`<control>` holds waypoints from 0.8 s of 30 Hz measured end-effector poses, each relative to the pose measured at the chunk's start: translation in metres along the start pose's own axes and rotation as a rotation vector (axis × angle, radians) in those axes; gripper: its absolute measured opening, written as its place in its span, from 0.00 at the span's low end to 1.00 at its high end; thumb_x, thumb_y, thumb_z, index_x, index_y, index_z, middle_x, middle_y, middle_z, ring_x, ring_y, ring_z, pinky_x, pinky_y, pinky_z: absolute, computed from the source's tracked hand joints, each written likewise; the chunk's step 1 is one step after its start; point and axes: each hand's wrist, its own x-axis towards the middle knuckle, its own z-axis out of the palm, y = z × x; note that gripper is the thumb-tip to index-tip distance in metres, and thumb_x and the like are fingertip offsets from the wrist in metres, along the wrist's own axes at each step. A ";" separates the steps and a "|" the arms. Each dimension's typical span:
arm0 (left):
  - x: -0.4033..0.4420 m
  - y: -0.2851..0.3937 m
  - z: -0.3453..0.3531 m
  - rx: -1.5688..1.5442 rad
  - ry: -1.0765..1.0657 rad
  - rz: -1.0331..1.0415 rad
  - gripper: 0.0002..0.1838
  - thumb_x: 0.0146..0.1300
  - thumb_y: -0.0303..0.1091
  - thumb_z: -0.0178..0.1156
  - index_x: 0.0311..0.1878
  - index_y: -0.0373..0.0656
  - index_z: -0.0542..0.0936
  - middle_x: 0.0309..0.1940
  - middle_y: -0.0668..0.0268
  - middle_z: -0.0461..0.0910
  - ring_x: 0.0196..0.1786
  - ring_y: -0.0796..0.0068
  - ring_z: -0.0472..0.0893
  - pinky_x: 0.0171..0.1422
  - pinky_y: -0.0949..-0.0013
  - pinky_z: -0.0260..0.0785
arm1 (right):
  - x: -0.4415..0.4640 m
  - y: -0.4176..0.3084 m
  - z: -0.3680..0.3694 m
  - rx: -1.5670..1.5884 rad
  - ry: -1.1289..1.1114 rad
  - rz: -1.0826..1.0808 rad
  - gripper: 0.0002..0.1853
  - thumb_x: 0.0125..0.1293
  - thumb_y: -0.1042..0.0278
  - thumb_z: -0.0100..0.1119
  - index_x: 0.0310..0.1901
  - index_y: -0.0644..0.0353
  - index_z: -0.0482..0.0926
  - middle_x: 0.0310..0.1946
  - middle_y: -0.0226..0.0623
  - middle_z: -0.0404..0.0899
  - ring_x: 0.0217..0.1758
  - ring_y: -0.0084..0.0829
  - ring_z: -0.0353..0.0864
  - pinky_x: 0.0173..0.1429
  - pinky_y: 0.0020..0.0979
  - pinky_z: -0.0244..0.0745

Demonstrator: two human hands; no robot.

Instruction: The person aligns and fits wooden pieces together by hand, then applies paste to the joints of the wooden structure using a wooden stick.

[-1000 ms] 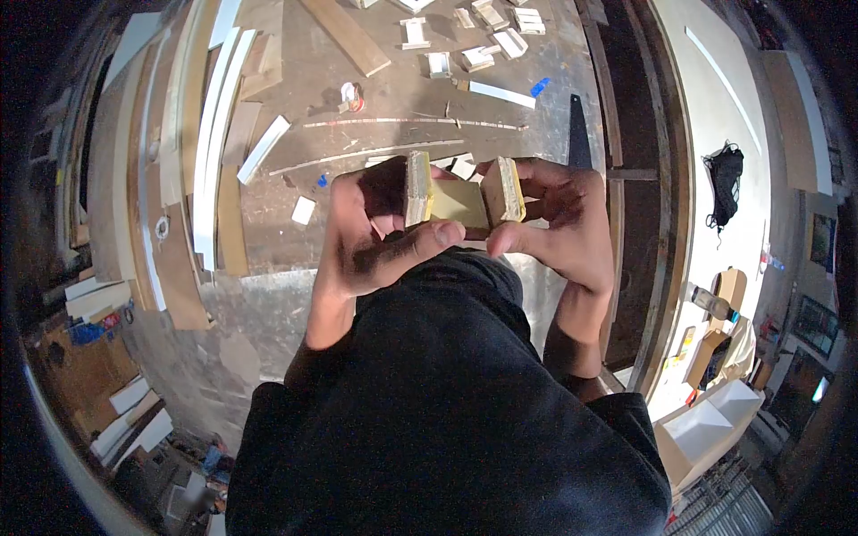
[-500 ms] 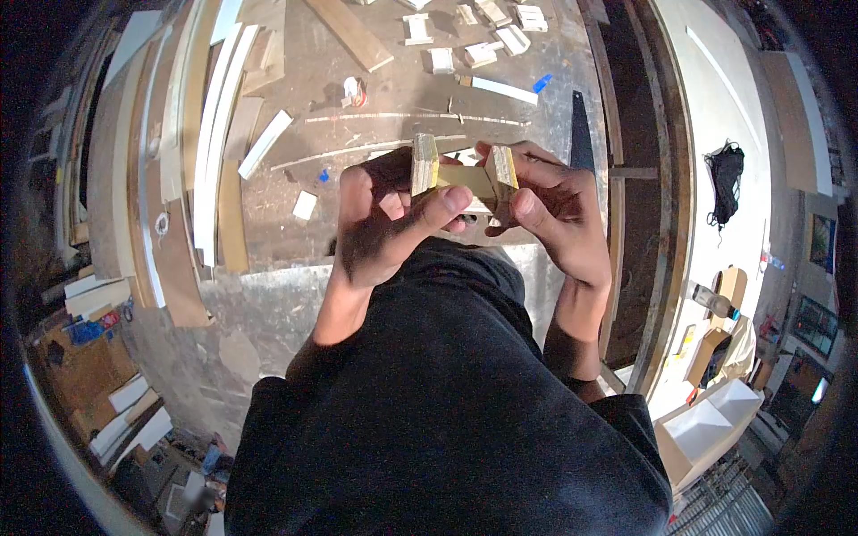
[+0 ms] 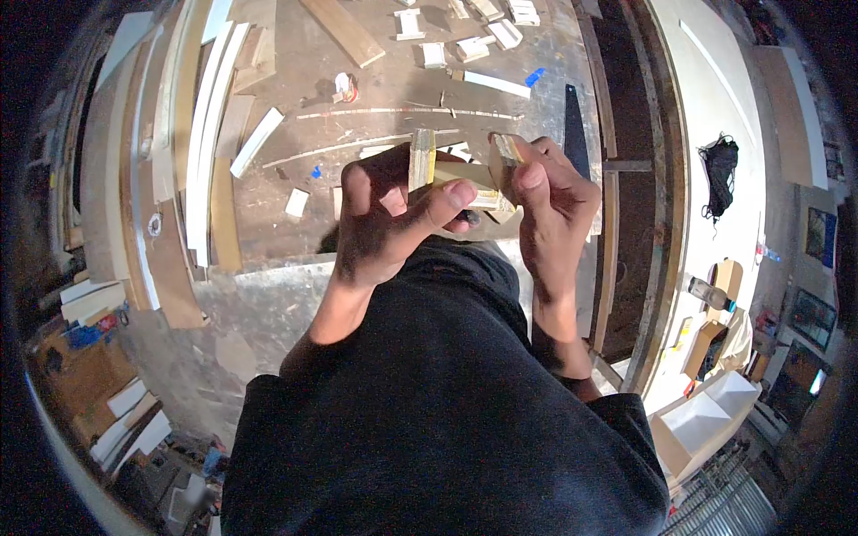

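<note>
1. Currently, the workpiece is held up in front of the person's torso, above the near edge of the workbench [image 3: 259, 210]. Visible parts: left end block [image 3: 420, 165], right end block [image 3: 507, 154] and olive-toned cross-piece [image 3: 454, 173].
2. Left hand [image 3: 380, 228]: clamped on the left end block. The fingers wrap behind it; the thumb reaches across the near side, its tip over the cross-piece.
3. Right hand [image 3: 559, 214]: clamped on the right end block, thumb against the near face, fingers at the far side.
4. Alignment: the left end block stands nearly upright; the right end block is tilted. From where I stand, I cannot tell whether the right end block touches the cross-piece.
5. Bench, far side: a group of small wooden assemblies [image 3: 433, 55] lies beyond the hands; a brown board [image 3: 347, 34] lies to their left.
6. Bench, middle: a thin marked strip [image 3: 411, 113] runs crosswise. A red-and-white item [image 3: 347, 87] sits behind it, and a blue scrap [image 3: 535, 78] lies farther right.
7. Bench, right: a dark tapered blade [image 3: 574, 125] lies near the edge, just beyond the right hand.
8. Adjacent right surface: a black cord bundle [image 3: 718, 176] rests on a white panel [image 3: 702, 98].
</note>
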 end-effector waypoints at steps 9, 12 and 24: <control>-0.002 0.005 0.003 -0.028 0.013 0.025 0.18 0.59 0.30 0.68 0.49 0.29 0.80 0.39 0.58 0.85 0.35 0.77 0.84 0.35 0.75 0.82 | -0.003 0.001 0.001 0.004 0.018 0.027 0.17 0.62 0.61 0.69 0.42 0.71 0.86 0.28 0.34 0.76 0.32 0.21 0.71 0.35 0.24 0.65; -0.002 0.005 0.008 0.007 0.028 0.012 0.17 0.59 0.28 0.68 0.49 0.28 0.79 0.38 0.58 0.85 0.35 0.77 0.84 0.36 0.75 0.82 | -0.005 0.007 0.005 0.021 0.058 0.019 0.20 0.64 0.57 0.68 0.44 0.70 0.85 0.29 0.34 0.77 0.33 0.21 0.72 0.36 0.23 0.67; -0.002 -0.005 0.010 -0.096 0.139 0.044 0.17 0.61 0.31 0.68 0.47 0.29 0.80 0.37 0.58 0.85 0.34 0.77 0.84 0.36 0.76 0.81 | -0.021 -0.004 -0.005 0.333 -0.022 0.184 0.25 0.65 0.65 0.68 0.60 0.69 0.76 0.48 0.44 0.80 0.47 0.32 0.82 0.53 0.32 0.80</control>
